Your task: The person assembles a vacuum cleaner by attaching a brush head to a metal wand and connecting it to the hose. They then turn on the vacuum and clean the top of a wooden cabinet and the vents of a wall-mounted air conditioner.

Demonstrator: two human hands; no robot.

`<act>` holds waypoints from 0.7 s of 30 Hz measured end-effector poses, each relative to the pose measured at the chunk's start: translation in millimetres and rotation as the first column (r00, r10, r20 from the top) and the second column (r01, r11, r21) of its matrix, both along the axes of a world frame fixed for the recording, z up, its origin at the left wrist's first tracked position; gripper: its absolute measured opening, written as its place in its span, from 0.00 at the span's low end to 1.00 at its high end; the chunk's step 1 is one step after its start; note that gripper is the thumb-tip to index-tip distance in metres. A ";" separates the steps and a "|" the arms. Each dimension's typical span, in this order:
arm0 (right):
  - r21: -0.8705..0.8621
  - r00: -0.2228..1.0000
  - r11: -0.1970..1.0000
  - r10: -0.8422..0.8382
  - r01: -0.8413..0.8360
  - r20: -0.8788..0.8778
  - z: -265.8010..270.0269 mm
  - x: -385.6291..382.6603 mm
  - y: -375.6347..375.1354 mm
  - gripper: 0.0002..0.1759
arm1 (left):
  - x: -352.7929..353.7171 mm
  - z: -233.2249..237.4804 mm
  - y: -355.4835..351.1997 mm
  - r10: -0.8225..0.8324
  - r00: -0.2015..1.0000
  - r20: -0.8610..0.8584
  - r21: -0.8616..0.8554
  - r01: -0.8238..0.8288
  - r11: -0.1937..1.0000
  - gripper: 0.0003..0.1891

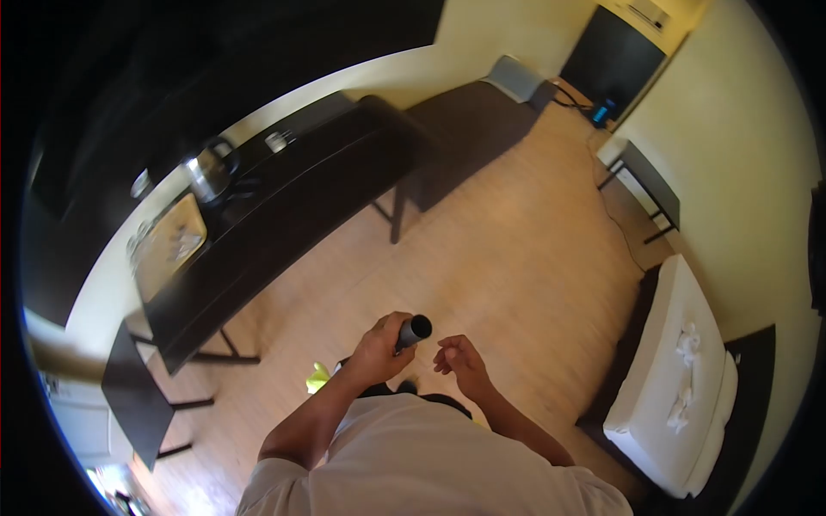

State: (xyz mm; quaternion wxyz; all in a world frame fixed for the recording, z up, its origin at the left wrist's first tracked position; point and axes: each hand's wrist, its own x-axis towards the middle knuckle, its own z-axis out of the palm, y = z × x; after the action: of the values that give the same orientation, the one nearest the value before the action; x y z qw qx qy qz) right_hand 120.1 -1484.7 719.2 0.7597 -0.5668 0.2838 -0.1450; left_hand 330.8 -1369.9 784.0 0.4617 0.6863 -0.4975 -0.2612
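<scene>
My left hand (381, 353) is wrapped round a grey cylinder (416, 330) with a black round end that points up and to the right; its lower part is hidden by the fingers. Just to the right, apart from the cylinder, is my right hand (465, 365). Its fingers are loosely bent and slightly apart, with nothing visible in them. A bright yellow-green cloth-like thing (318, 378) shows below my left wrist, partly covered by the arm.
A long dark desk (292, 185) on the left carries a kettle (211, 172) and a tray (176, 232). Near it is a dark stool (138, 396). A white bed (658, 378) with folded towels (686, 378) lies right. Small table (650, 176) and dark bench (473, 129) are farther off.
</scene>
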 end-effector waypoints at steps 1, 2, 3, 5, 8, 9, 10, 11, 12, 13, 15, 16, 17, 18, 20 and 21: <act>-0.028 0.997 0.999 -0.015 0.017 0.071 11.3 2.0 -25.7 0.18 | -1.9 -3.3 -32.4 -0.054 0.996 0.067 -0.029 0.056 0.998 0.24; -0.052 0.990 0.998 -0.022 0.030 0.140 14.4 10.5 -53.5 0.18 | 2.1 -7.9 -65.9 -0.125 0.988 0.090 -0.037 0.128 0.991 0.24; -0.078 0.976 0.995 -0.051 0.069 0.213 14.4 21.2 -80.4 0.20 | 6.6 -7.5 -97.5 -0.194 0.974 0.119 -0.042 0.200 0.979 0.24; -0.259 0.997 0.965 -0.024 0.042 0.072 32.0 37.4 -137.7 0.22 | 17.3 -17.6 -160.0 -0.318 0.930 0.182 -0.038 0.330 0.943 0.26; -0.393 0.991 0.919 -0.061 0.008 -0.121 25.6 64.5 -240.9 0.26 | 43.1 -48.4 -267.7 -0.388 0.891 0.238 -0.063 0.413 0.909 0.26; -0.408 0.983 0.913 -0.091 0.018 -0.160 23.5 71.8 -277.5 0.26 | 53.4 -52.8 -310.7 -0.425 0.866 0.262 -0.062 0.455 0.888 0.26; -0.418 0.971 0.908 -0.124 0.029 -0.202 21.4 78.2 -306.8 0.26 | 61.8 -60.3 -346.7 -0.473 0.842 0.261 -0.046 0.500 0.865 0.26; -0.378 0.976 0.924 -0.131 0.055 -0.177 8.8 80.4 -340.5 0.22 | 72.2 -65.1 -390.9 -0.508 0.816 0.276 -0.040 0.537 0.842 0.26; -0.383 0.960 0.917 -0.202 0.115 -0.194 14.8 83.1 -371.3 0.22 | 76.8 -66.9 -436.5 -0.545 0.791 0.279 -0.032 0.575 0.818 0.26; -0.387 0.938 0.906 -0.269 0.170 -0.219 23.6 83.6 -400.1 0.22 | 79.1 -67.1 -482.2 -0.613 0.742 0.271 -0.001 0.637 0.771 0.26; -0.436 0.892 0.857 -0.397 0.276 -0.215 33.0 84.1 -456.4 0.19 | 77.5 -61.5 -564.2 -0.652 0.692 0.310 -0.038 0.694 0.719 0.26; -0.428 0.861 0.832 -0.468 0.353 -0.198 31.9 81.0 -487.1 0.18 | 73.1 -62.1 -606.8 -0.672 0.663 0.329 -0.046 0.722 0.690 0.26; -0.419 0.827 0.800 -0.535 0.429 -0.175 31.7 78.4 -515.4 0.17 | 67.8 -62.0 -646.5 -0.689 0.636 0.348 -0.066 0.750 0.658 0.27; -0.411 0.789 0.762 -0.597 0.500 -0.145 28.7 78.2 -545.4 0.16 | 62.9 -64.1 -681.0 -0.658 0.645 0.389 -0.124 0.744 0.657 0.27; -0.367 0.710 0.677 -0.702 0.638 -0.060 22.2 74.2 -606.5 0.13 | 51.9 -72.4 -754.2 -0.576 0.672 0.466 -0.247 0.724 0.644 0.28; -0.315 0.657 0.629 -0.754 0.710 -0.024 13.2 69.7 -637.7 0.13 | 50.0 -61.0 -786.0 -0.494 0.704 0.510 -0.312 0.687 0.656 0.29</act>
State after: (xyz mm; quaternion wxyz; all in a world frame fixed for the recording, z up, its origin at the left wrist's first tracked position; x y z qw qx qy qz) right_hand 189.8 -2122.4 732.4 0.5230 -0.5119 0.5241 -0.4357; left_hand 380.8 -2155.8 723.0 0.3973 0.3810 -0.8248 -0.1289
